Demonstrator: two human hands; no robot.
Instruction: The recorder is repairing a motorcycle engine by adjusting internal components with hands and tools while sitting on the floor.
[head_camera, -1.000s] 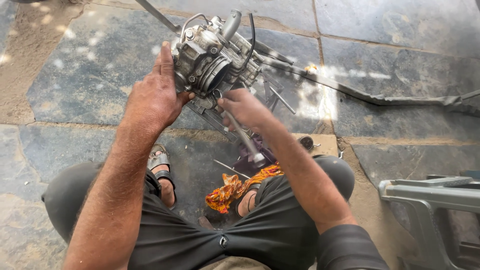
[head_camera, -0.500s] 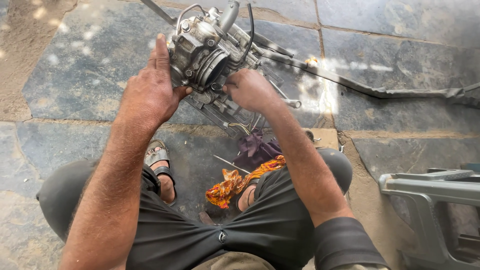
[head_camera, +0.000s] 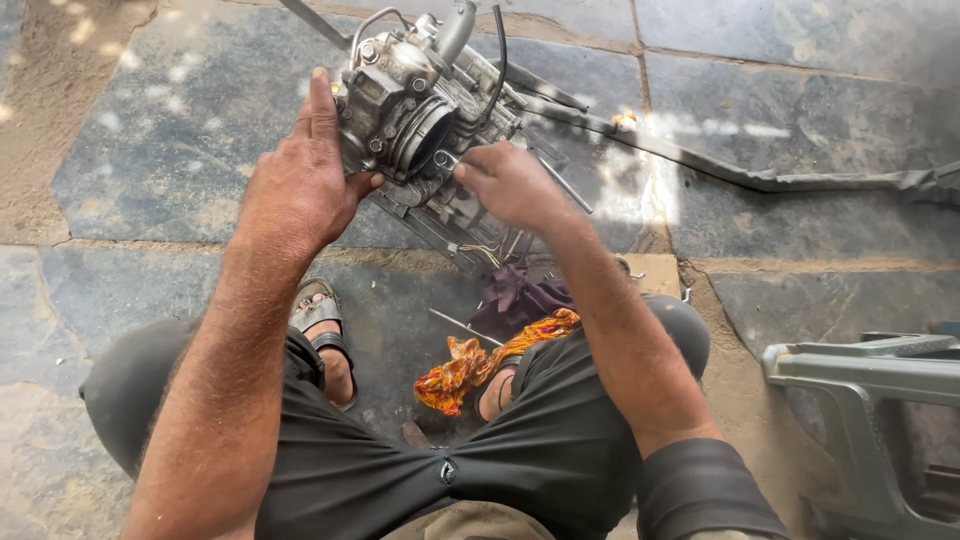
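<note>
Two hands are working the engine block (head_camera: 420, 130), far centre on the stone floor: left hand (head_camera: 300, 190) is bracing its left side, fingers extended; right hand (head_camera: 510, 180) is pinching a fitting. Keep the brace firm.

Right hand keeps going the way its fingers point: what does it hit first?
The right hand points up-left into the grey engine block. Its fingertips already look to touch the casing beside the round opening, so the engine comes first; exact contact is unclear.
</note>
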